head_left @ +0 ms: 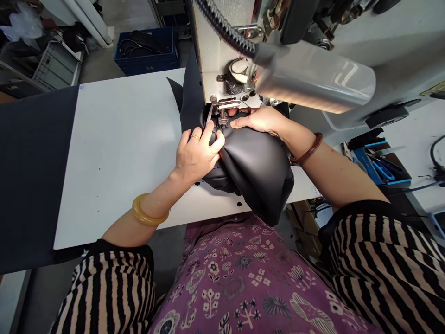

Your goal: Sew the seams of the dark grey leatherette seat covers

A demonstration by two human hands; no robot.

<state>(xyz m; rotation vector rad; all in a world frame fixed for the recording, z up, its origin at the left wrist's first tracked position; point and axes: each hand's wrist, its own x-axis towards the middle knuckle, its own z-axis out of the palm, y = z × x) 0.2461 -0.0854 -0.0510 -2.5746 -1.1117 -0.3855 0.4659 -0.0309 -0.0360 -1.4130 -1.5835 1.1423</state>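
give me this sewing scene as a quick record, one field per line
left grip: on the black material, left of the presser foot
right grip: on the same material, right of the presser foot
sewing machine: white body
lamp: lit, above the right grip
tabletop: white, under the material
yellow bangle: on the left wrist
blue bin: beyond the tabletop, holding dark pieces

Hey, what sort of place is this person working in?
Likely a sewing workshop: there's a sewing machine, black material at it with the left hand and right hand on it, and a blue crate of dark pieces nearby.
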